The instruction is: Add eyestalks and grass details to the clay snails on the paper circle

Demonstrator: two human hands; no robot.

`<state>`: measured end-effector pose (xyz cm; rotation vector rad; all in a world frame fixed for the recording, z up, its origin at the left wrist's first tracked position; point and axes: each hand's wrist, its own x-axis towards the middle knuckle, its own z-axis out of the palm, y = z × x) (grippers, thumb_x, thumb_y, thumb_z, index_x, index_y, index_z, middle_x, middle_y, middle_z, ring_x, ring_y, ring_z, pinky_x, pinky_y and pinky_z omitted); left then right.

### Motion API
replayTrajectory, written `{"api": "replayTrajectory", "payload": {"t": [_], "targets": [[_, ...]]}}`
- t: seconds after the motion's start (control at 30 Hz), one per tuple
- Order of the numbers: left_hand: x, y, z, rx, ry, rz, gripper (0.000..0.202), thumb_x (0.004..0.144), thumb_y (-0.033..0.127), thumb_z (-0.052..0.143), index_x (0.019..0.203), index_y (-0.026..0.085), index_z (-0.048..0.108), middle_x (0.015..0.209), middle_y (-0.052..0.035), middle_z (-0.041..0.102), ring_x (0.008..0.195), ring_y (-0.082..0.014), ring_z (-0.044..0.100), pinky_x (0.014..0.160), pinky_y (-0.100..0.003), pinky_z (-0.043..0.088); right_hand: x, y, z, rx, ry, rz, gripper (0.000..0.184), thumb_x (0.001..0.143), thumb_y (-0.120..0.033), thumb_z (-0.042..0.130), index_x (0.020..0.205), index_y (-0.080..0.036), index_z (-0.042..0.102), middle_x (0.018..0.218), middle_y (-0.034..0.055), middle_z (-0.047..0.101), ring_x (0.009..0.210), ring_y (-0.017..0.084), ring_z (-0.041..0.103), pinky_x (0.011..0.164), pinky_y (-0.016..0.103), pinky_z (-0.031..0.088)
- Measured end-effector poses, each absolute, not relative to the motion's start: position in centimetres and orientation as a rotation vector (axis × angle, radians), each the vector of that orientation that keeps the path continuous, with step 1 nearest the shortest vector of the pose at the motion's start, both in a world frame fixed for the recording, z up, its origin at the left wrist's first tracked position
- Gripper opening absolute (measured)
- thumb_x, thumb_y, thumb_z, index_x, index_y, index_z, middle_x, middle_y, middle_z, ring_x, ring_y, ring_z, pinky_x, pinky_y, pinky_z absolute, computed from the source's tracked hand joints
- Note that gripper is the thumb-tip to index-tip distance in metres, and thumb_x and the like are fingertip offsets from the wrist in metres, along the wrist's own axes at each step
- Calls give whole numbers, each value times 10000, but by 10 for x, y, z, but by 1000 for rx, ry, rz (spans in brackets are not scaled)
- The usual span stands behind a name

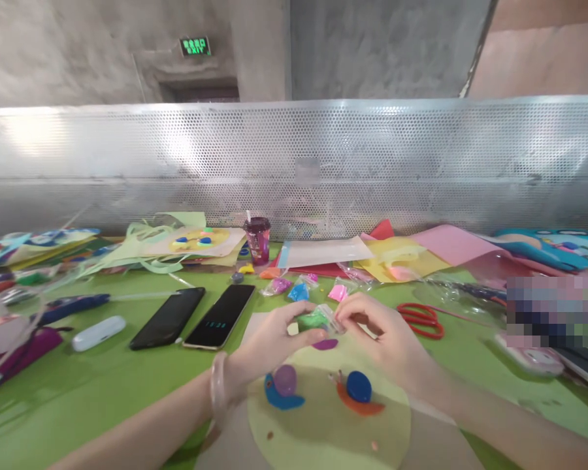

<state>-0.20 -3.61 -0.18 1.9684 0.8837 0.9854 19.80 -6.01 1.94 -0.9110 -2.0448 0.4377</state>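
Between my hands is a small clear bag of green modelling clay (pixel 313 318). The fingers of my left hand (pixel 279 329) close round its left side. My right hand (pixel 375 323) pinches the clear plastic at its right end. Below them lies a pale sheet with a yellow paper circle (pixel 323 444). On the circle are a blue clay snail with a purple shell (pixel 285 388) and an orange clay snail with a dark blue shell (pixel 359 391). A purple clay piece (pixel 325 344) shows just under the bag.
Bagged clay in pink (pixel 338 292) and blue (pixel 298 292) lies beyond my hands. Two black phones (pixel 223 316) and a white case (pixel 98 333) are to the left. Red-handled scissors (pixel 421 320) lie right. A purple cup (pixel 257 241) stands by coloured paper (pixel 323 253) and a perforated metal panel (pixel 255 143).
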Motion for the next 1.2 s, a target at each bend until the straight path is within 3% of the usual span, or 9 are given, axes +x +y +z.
{"api": "replayTrajectory", "payload": {"t": [0.1,0.2,0.33,0.53,0.8,0.97,1.2], "targets": [[2,-38,4,1795,931,950,232,747,368,634,859,169,594,768,-9,635,726,-167,604,682,-255,466,197,-59,19,-947,-2016,408,132,861,-184,468,808,-229,580,843,5,588,768,136,570,663,255,471],[6,-42,8,1693,1043,917,223,739,372,632,786,160,584,627,13,609,598,-149,605,584,-234,459,197,-55,17,-964,-2004,314,183,859,-175,460,797,-232,622,861,17,570,740,137,563,645,269,461],[7,-44,7,1696,1006,881,264,767,415,586,813,155,577,637,1,615,564,-135,590,533,-226,447,197,-52,14,-1019,-2079,280,207,867,-176,440,830,-227,637,869,27,547,729,138,555,638,286,477],[4,-45,4,1763,1071,883,315,855,453,439,772,163,532,584,50,456,498,-85,507,476,-190,399,198,-53,15,-968,-2050,295,180,861,-267,513,971,-278,655,1043,48,511,851,159,549,721,326,531],[7,-52,4,1711,974,816,353,823,478,497,765,139,579,613,12,577,442,-54,416,433,-175,353,202,-54,13,-768,-2204,-8,225,860,-200,534,1022,-303,653,1205,53,430,1085,200,455,872,376,484],[9,-56,5,1690,947,800,385,820,509,487,769,134,557,619,6,586,414,-46,385,399,-172,328,200,-57,10,-719,-2171,-51,170,861,-207,529,901,-268,682,1171,62,435,1069,207,458,882,390,478],[8,-56,9,1692,1005,830,381,797,527,513,706,158,517,476,82,355,414,-58,356,402,-174,280,198,-60,6,-680,-2064,-71,169,852,-164,527,898,-257,661,1120,51,442,1019,175,483,861,339,485]]}}
